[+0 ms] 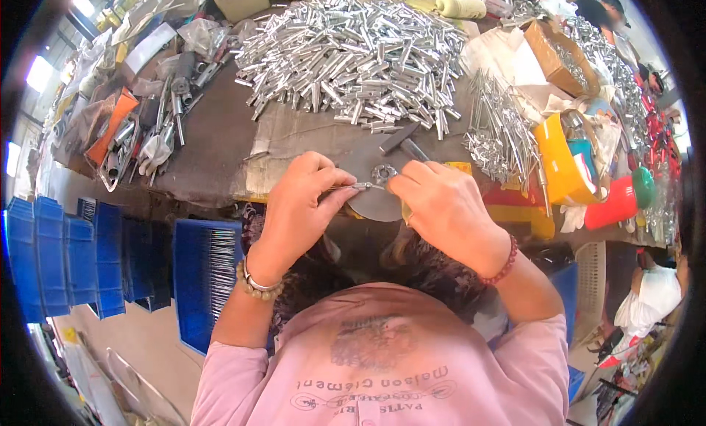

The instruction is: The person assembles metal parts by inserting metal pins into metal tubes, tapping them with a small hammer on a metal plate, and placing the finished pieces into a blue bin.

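My left hand (301, 205) pinches a small slim silver metal part (361, 185) between thumb and forefinger, over a round grey plate (379, 207) at the table's near edge. Facing it from the right, my right hand (448, 213) has its fingers closed by the part's other end. What those fingers hold is hidden. Just beyond the fingertips, a small round metal piece (383, 174) sits on the plate. A hammer (401, 141) lies behind it, its dark head toward the far side.
Beyond the hands rises a large heap of short silver metal tubes (353, 58). Thin metal rods (507, 124) lie at the right, near a yellow container (557, 161) and a red container (610, 203). Left are orange-handled tools (112, 128); below, a blue bin (193, 279) holds rods.
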`<state>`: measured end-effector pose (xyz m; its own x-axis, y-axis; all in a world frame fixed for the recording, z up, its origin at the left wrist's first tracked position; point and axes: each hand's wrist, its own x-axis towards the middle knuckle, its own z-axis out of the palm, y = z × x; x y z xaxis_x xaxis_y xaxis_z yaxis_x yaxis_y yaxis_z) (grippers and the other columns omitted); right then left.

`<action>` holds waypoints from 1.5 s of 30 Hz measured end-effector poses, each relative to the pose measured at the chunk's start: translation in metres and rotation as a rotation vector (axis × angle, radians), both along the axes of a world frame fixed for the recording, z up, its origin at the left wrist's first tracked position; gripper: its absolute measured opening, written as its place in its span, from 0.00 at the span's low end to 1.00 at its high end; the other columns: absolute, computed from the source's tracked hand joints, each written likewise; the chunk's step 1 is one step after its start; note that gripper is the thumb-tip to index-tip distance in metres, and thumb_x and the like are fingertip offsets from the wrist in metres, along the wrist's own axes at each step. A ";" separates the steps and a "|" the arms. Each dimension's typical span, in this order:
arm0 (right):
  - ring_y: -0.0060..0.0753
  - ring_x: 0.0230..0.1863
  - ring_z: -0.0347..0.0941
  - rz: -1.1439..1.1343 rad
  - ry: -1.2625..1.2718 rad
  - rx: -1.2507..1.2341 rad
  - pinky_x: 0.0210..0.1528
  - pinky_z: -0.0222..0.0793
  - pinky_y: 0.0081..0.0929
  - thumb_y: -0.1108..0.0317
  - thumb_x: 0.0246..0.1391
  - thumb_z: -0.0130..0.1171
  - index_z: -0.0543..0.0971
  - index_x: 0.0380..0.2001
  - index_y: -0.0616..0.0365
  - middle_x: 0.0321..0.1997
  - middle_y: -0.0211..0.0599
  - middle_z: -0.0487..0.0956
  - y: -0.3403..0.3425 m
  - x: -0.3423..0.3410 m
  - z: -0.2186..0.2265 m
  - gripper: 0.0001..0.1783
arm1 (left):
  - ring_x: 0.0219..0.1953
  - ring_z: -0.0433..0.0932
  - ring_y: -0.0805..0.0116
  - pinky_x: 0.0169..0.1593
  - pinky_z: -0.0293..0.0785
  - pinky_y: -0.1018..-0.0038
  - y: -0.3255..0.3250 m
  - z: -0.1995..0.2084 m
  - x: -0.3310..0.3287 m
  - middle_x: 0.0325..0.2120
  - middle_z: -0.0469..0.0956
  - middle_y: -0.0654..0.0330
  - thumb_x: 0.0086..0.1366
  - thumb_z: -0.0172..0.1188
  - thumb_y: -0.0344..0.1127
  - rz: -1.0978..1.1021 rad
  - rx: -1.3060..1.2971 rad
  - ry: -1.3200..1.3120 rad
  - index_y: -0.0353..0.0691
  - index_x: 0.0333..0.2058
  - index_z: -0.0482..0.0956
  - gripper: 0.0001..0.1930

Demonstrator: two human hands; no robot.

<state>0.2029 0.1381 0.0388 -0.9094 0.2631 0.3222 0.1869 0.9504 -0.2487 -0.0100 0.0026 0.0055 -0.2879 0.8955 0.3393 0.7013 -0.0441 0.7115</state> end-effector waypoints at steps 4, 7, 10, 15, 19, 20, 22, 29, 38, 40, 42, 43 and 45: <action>0.46 0.42 0.81 -0.044 0.052 0.027 0.45 0.79 0.43 0.77 0.46 0.68 0.82 0.39 0.55 0.38 0.37 0.78 0.001 0.000 -0.009 0.14 | 0.40 0.79 0.63 0.43 0.75 0.70 -0.001 -0.004 -0.001 0.37 0.79 0.58 0.64 0.75 0.27 -0.043 0.007 0.032 0.36 0.42 0.90 0.08; 0.46 0.41 0.81 -0.005 0.067 0.043 0.44 0.79 0.43 0.76 0.47 0.67 0.83 0.38 0.55 0.37 0.37 0.78 0.006 0.003 -0.009 0.12 | 0.41 0.80 0.62 0.44 0.76 0.70 -0.002 -0.006 -0.002 0.37 0.79 0.57 0.64 0.75 0.26 -0.049 0.000 0.022 0.35 0.42 0.90 0.08; 0.46 0.40 0.81 0.047 0.058 0.035 0.44 0.80 0.43 0.74 0.51 0.66 0.83 0.34 0.55 0.35 0.37 0.79 0.015 0.004 -0.009 0.05 | 0.41 0.80 0.63 0.45 0.76 0.71 -0.001 -0.009 -0.003 0.37 0.79 0.58 0.64 0.75 0.26 -0.067 -0.012 0.026 0.35 0.42 0.90 0.08; 0.43 0.38 0.82 0.103 0.019 0.116 0.42 0.80 0.40 0.71 0.51 0.66 0.82 0.28 0.53 0.33 0.36 0.79 0.018 0.001 0.001 0.01 | 0.39 0.81 0.59 0.44 0.77 0.67 -0.003 -0.008 -0.001 0.35 0.81 0.57 0.62 0.76 0.28 -0.040 -0.014 -0.077 0.37 0.41 0.91 0.09; 0.38 0.38 0.82 0.053 -0.041 0.279 0.41 0.79 0.36 0.70 0.50 0.65 0.81 0.26 0.50 0.32 0.33 0.79 0.006 -0.003 -0.003 0.02 | 0.40 0.79 0.66 0.43 0.74 0.72 -0.002 -0.007 -0.001 0.36 0.79 0.60 0.64 0.75 0.26 -0.047 -0.043 -0.096 0.36 0.42 0.90 0.08; 0.37 0.38 0.82 0.037 -0.033 0.312 0.41 0.79 0.35 0.70 0.49 0.64 0.81 0.26 0.49 0.32 0.32 0.79 0.005 -0.003 -0.004 0.02 | 0.40 0.79 0.67 0.43 0.74 0.72 -0.002 -0.008 -0.002 0.36 0.79 0.60 0.64 0.75 0.26 -0.052 -0.033 -0.079 0.36 0.42 0.90 0.08; 0.36 0.38 0.82 0.057 -0.018 0.319 0.41 0.79 0.35 0.70 0.50 0.64 0.81 0.26 0.49 0.32 0.32 0.79 0.006 -0.003 -0.005 0.01 | 0.40 0.79 0.67 0.43 0.74 0.72 -0.003 -0.009 -0.002 0.36 0.79 0.60 0.64 0.75 0.26 -0.054 -0.024 -0.063 0.36 0.42 0.91 0.08; 0.44 0.39 0.83 0.177 0.029 0.108 0.41 0.81 0.40 0.70 0.49 0.68 0.82 0.30 0.54 0.34 0.37 0.80 0.029 -0.002 -0.007 0.05 | 0.40 0.79 0.66 0.44 0.75 0.72 -0.004 -0.011 -0.001 0.36 0.79 0.60 0.63 0.75 0.26 -0.042 -0.005 -0.077 0.38 0.42 0.91 0.08; 0.48 0.40 0.84 0.247 -0.061 0.011 0.42 0.82 0.44 0.71 0.49 0.69 0.82 0.32 0.56 0.35 0.39 0.80 0.033 -0.007 0.002 0.06 | 0.40 0.79 0.64 0.45 0.75 0.70 -0.002 -0.016 -0.002 0.35 0.79 0.60 0.61 0.75 0.24 -0.085 0.027 -0.075 0.38 0.41 0.90 0.09; 0.48 0.38 0.83 0.228 -0.031 0.014 0.40 0.80 0.43 0.71 0.49 0.68 0.83 0.33 0.55 0.34 0.38 0.79 0.031 -0.005 -0.003 0.07 | 0.40 0.79 0.64 0.45 0.75 0.70 0.001 -0.018 0.001 0.35 0.79 0.60 0.61 0.75 0.23 -0.109 0.051 -0.084 0.38 0.40 0.90 0.09; 0.48 0.35 0.81 0.210 -0.003 0.018 0.39 0.79 0.43 0.72 0.50 0.67 0.83 0.35 0.55 0.34 0.37 0.78 0.027 -0.002 -0.008 0.07 | 0.40 0.79 0.64 0.44 0.75 0.70 -0.002 -0.014 -0.001 0.35 0.79 0.60 0.61 0.75 0.22 -0.088 0.035 -0.042 0.38 0.39 0.90 0.09; 0.47 0.37 0.83 0.185 0.023 0.035 0.40 0.81 0.43 0.71 0.51 0.68 0.83 0.33 0.54 0.34 0.37 0.79 0.024 0.000 -0.009 0.06 | 0.39 0.79 0.63 0.43 0.74 0.70 -0.002 -0.012 0.000 0.35 0.78 0.59 0.61 0.75 0.22 -0.082 0.028 -0.052 0.37 0.39 0.89 0.08; 0.48 0.40 0.85 0.071 0.001 -0.004 0.43 0.82 0.42 0.69 0.56 0.68 0.84 0.32 0.54 0.37 0.38 0.82 0.026 0.009 -0.004 0.03 | 0.39 0.79 0.64 0.43 0.74 0.70 -0.005 -0.011 0.001 0.35 0.78 0.59 0.61 0.75 0.22 -0.078 0.027 -0.040 0.37 0.39 0.89 0.08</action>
<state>0.2116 0.1637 0.0345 -0.9254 0.1996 0.3221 0.1192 0.9603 -0.2523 -0.0093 -0.0027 -0.0054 -0.2313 0.9065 0.3531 0.6664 -0.1169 0.7364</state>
